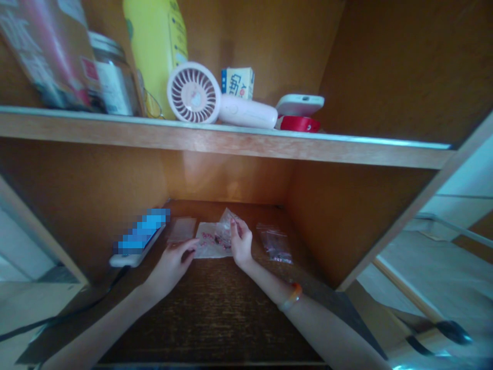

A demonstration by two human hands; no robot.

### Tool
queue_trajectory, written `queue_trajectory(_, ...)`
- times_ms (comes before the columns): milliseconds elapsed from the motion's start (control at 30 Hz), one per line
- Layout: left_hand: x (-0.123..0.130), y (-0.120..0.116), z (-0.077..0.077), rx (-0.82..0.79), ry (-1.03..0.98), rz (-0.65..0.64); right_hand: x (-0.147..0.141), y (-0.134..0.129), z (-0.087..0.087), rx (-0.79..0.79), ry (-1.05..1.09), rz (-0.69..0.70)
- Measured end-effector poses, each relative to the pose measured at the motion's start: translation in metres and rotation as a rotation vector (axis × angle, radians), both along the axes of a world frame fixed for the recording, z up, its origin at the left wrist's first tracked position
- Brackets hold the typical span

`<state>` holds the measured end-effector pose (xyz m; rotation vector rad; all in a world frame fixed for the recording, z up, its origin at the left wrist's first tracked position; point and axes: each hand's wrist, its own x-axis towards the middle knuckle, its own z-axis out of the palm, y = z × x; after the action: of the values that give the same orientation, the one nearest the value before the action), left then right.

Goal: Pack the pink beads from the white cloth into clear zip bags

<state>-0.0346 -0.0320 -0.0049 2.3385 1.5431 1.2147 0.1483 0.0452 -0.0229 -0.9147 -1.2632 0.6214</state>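
My right hand (pixel 242 241) pinches a small clear plastic bag (pixel 227 218), tilted up over the right part of a white sheet (pixel 208 254). Small dark red and pink beads (pixel 210 239) lie on the sheet, partly hidden behind the bag. At the sheet's left edge is my left hand (pixel 177 261), its thumb and forefinger apart and nothing visible between them. The forefinger's tip reaches the sheet's edge. Just beyond this hand lies a flat clear packet (pixel 182 228). Right of my right hand lie clear zip bags (pixel 275 244) with small dark contents.
A phone with a blurred screen (pixel 140 234) leans at the left, near a black cable (pixel 77 310). On the shelf (pixel 231 141) above stand a pink hand fan (pixel 194 92), a yellow bottle (pixel 154 51), a jar (pixel 111 77), a small box (pixel 238 82) and a red object (pixel 298 124).
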Motion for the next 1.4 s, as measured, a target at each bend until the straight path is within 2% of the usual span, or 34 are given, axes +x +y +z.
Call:
queue_trajectory(200,0.021,0.024,0.013,-0.069,-0.173,-0.007,0.000,-0.006,0.008,-0.024,0.065,0.035)
queue_trajectory(300,0.030,0.042,0.008,-0.145,-0.287,-0.029,0.000,-0.009,0.013,-0.015,0.110,0.053)
queue_trajectory(367,0.034,0.051,0.002,-0.217,-0.405,-0.098,0.000,-0.011,0.014,-0.014,0.128,0.071)
queue_trajectory(433,0.035,0.056,-0.002,-0.270,-0.465,-0.179,-0.001,-0.011,0.014,-0.029,0.145,0.097)
queue_trajectory(500,0.034,0.056,-0.003,-0.258,-0.496,-0.200,-0.001,-0.010,0.013,-0.038,0.159,0.116)
queue_trajectory(700,0.025,0.050,0.004,-0.012,-0.689,0.065,-0.003,-0.005,0.005,-0.120,0.034,0.273)
queue_trajectory(800,0.020,0.049,0.004,0.035,-0.782,0.139,-0.003,-0.005,0.004,-0.112,-0.110,0.279)
queue_trajectory(1000,0.022,0.044,0.004,0.034,-0.799,0.131,-0.001,-0.004,0.006,0.030,-0.276,0.140)
queue_trajectory(1267,0.026,0.049,-0.002,-0.119,-0.733,0.086,0.003,-0.003,0.008,0.111,-0.282,0.090)
queue_trajectory(1400,0.025,0.050,-0.006,-0.143,-0.708,0.088,0.004,-0.001,0.006,0.098,-0.289,0.066)
